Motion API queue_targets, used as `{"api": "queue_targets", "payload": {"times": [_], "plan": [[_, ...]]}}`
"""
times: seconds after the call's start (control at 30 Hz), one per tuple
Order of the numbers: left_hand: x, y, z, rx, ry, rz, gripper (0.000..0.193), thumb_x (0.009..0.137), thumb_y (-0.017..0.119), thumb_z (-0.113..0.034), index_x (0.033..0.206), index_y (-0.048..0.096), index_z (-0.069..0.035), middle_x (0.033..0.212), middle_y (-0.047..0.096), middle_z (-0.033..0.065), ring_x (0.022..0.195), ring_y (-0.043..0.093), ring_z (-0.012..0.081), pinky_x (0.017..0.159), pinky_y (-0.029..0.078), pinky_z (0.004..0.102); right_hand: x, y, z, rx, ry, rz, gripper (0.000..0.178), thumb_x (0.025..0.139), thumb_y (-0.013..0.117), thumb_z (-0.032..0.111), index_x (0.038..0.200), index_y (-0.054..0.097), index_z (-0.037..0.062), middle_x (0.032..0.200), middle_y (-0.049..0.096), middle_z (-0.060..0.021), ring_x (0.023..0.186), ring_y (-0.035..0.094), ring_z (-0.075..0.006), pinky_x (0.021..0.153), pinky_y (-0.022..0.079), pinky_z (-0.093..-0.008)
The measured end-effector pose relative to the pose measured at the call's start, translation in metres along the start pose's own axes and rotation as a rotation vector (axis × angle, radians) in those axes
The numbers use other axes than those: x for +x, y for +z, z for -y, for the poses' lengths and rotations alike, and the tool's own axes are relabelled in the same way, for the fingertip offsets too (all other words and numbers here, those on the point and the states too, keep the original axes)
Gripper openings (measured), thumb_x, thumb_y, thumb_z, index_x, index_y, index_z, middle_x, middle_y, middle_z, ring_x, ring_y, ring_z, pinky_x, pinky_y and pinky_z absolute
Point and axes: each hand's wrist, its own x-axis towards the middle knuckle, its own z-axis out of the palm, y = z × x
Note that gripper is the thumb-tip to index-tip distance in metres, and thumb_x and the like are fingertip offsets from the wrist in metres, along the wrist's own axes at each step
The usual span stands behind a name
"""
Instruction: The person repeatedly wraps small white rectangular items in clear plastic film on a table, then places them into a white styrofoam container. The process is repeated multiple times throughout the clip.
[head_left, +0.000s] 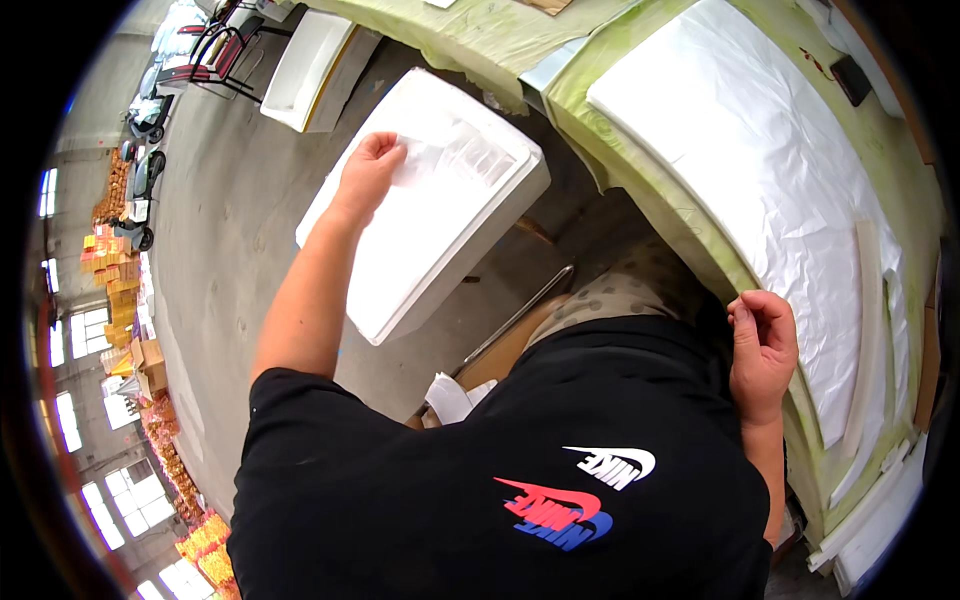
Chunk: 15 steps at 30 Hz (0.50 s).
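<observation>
On my left, a white foam box (385,260) stands on the floor. My left hand (370,175) is closed over its top, pinching what looks like the edge of a thin white sheet (425,172). Beside that sheet, a clear, wrinkled plastic piece (482,155) lies on the box. My right hand (765,345) is at the near edge of the table, its fingers curled and the thumb pressed to the index finger. Whatever is in that pinch, if anything, is too small to make out. Close by, a large white crinkled sheet (745,150) covers much of the tabletop.
The table (660,190) has a yellow-green cover hanging over its edge. A pale strip (864,330) and a dark small object (851,80) lie on it. Another white foam box (307,75) is farther off, near a chair (215,55). Stacked cartons (112,270) line the far left.
</observation>
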Motion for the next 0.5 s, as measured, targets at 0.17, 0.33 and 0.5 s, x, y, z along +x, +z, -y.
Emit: {"api": "queue_targets", "payload": {"times": [0.17, 0.33, 0.5], "plan": [[-0.010, -0.025, 0.060, 0.567, -0.481, 0.215, 0.019, 0.096, 0.067, -0.019, 0.113, 0.067, -0.011, 0.099, 0.066, 0.0013, 0.090, 0.059, 0.0129, 0.078, 0.047, 0.0303, 0.003, 0.002, -0.004, -0.031, 0.003, 0.004, 0.014, 0.100, 0.061, -0.003, 0.113, 0.062, 0.0014, 0.101, 0.063, -0.0029, 0.090, 0.058, -0.0091, 0.083, 0.048, -0.0221], [-0.034, 0.005, 0.091, 0.478, -0.509, 0.265, 0.022, 0.095, 0.069, -0.023, 0.114, 0.068, -0.011, 0.100, 0.066, 0.0007, 0.094, 0.059, 0.0139, 0.081, 0.047, 0.0333, 0.001, 0.000, -0.006, -0.059, 0.007, 0.017, 0.014, 0.101, 0.059, -0.003, 0.113, 0.062, 0.0017, 0.101, 0.063, -0.0038, 0.088, 0.057, -0.0097, 0.081, 0.048, -0.0226], [-0.053, 0.026, 0.103, 0.366, -0.456, 0.195, 0.034, 0.090, 0.072, -0.025, 0.120, 0.067, -0.010, 0.108, 0.066, 0.0059, 0.101, 0.062, 0.0197, 0.087, 0.052, 0.0357, 0.004, -0.001, -0.006, -0.081, 0.006, 0.025, 0.014, 0.101, 0.059, -0.003, 0.114, 0.062, 0.0017, 0.101, 0.063, -0.0042, 0.088, 0.057, -0.0096, 0.081, 0.048, -0.0227]]}}
